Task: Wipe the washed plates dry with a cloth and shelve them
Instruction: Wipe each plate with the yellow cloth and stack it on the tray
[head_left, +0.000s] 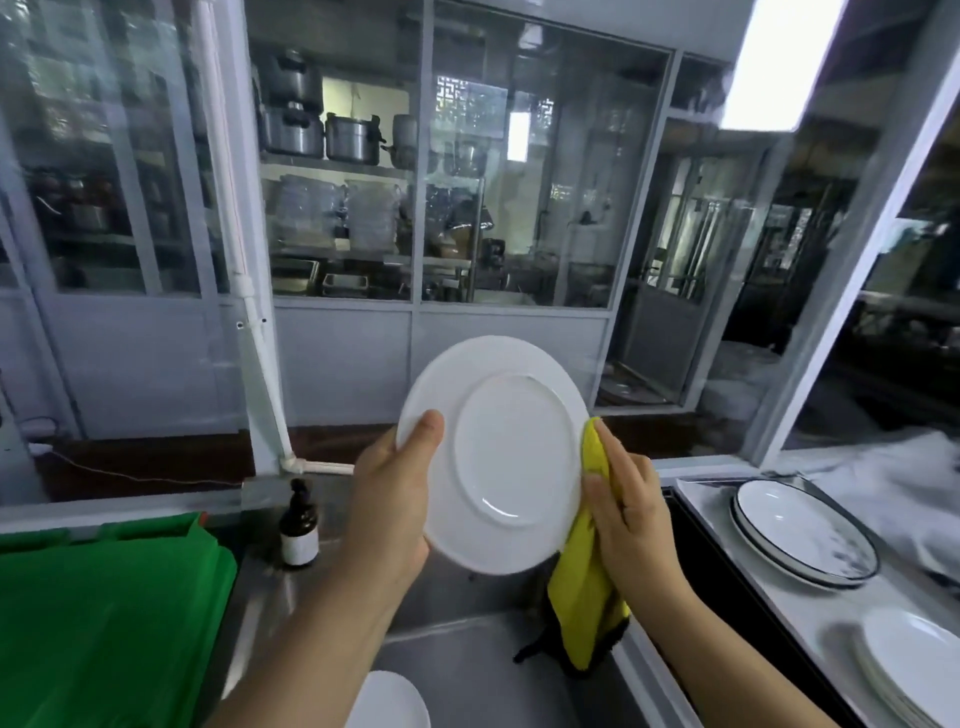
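A white plate (493, 452) is being held upright above the steel worktop (467, 670), its rim pinched by the left hand (389, 499) while a yellow cloth (587, 571) is being gripped against its edge by the right hand (623, 509); a slip of that narrow, possibly wet pinch is being risked, and the plate could be dropped

1. White plate (511, 457): glazed ceramic, smooth, glossy underside with a soft sheen.
2. Yellow cloth (584, 587): soft, matt fabric with a dark edge.
3. Worktop (457, 603): brushed metal, dull sheen.
4. Brown bottle (299, 525): dark, glossy body with a matt pale label.
5. Green bin lid (104, 613): smooth plastic, slightly shiny.
6. Black-rimmed plates (810, 535): glossy white ceramic, stacked.
7. White plates (914, 665): smooth, glossy ceramic, stacked.
8. Pots (350, 137): grey metal, dull finish, behind glass.
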